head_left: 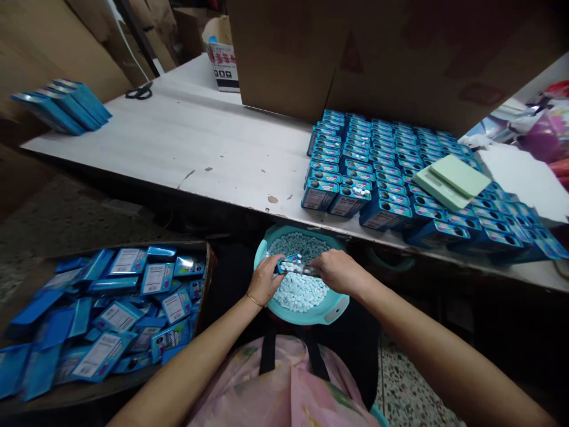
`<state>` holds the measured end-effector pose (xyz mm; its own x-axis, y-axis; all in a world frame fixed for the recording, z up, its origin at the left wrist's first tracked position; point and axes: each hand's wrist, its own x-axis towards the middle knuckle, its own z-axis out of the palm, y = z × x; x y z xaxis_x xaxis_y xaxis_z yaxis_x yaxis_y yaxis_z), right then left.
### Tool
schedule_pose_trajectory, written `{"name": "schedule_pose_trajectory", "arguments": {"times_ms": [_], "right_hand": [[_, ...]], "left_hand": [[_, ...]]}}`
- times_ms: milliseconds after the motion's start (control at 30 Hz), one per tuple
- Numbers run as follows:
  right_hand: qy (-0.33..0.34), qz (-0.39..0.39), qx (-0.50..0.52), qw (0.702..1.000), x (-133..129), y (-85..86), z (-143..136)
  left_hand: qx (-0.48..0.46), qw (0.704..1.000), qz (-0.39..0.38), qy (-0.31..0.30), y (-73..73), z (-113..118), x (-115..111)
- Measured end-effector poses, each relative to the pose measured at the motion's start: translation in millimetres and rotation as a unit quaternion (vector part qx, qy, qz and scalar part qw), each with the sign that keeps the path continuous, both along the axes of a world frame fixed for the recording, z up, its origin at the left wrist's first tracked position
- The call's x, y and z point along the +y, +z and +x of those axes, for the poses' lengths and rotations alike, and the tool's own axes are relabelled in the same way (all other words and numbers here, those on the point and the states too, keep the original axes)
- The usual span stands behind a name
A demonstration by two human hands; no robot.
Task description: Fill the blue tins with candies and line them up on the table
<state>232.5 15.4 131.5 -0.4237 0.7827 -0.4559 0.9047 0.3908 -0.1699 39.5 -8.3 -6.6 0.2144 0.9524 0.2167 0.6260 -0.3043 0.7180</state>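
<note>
Holding the blue tin (288, 260) over the pellets (299, 295), within the basin rim (328, 315), should catch spills; left hand (264, 281) pinches it between fingers, right hand (334, 270) an apparent scoop (311, 271).

Single head-worn camera, looking forward and down past wearer's pink garment (306, 385); left hand (265, 281) and right hand (336, 270) near, just below frame centre, over turquoise basin (331, 307); white surface (213, 142) farther off, crossing frame aslant; cardboard panel (386, 59) blocking view at top

Labels (96, 354) on blue packs (113, 285), red print (222, 55) on carton (229, 84), illegible
</note>
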Motion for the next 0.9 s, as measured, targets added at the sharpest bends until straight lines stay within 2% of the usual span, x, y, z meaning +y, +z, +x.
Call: {"name": "schedule_pose_trajectory", "arguments": {"times_ms": [100,167,200,267,333,467,567,667,767,900], "right_hand": [[0.003,0.012,-0.022,1.000,-3,7.9,7],[-0.003,0.020,0.011,1.000,-3,1.4,24],[-0.012,0.021,0.029,0.999,-2,-7.0,34],[-0.043,0.016,0.048,0.998,0,-34.7,50],[-0.078,0.009,0.027,0.997,1,-72.8,55],[-0.117,0.016,-0.017,0.993,-9,-146.1,27],[-0.101,0.009,0.002,0.995,-22,-175.5,3],[-0.110,-0.039,0.069,0.991,-26,-186.8,-1],[-0.139,-0.140,0.186,0.963,-24,-191.8,11],[-0.159,-0.202,0.238,0.937,-23,-190.2,26]], "left_hand": [[-0.005,1.000,-0.007,0.003,-0.7,0,0],[-0.015,1.000,-0.016,0.018,0.3,-3,0],[-0.022,0.999,-0.019,0.028,1.5,-5,0],[-0.040,0.998,-0.021,0.046,5.1,-9,-1],[-0.054,0.997,-0.026,0.048,9.7,-15,-2],[-0.064,0.996,-0.044,0.053,16.2,-25,-7],[-0.065,0.994,-0.051,0.073,16.6,-30,-9],[-0.067,0.993,-0.052,0.086,15.3,-32,-9],[-0.071,0.992,-0.051,0.090,14.4,-33,-7],[-0.070,0.991,-0.045,0.104,15.5,-32,-4]]}}
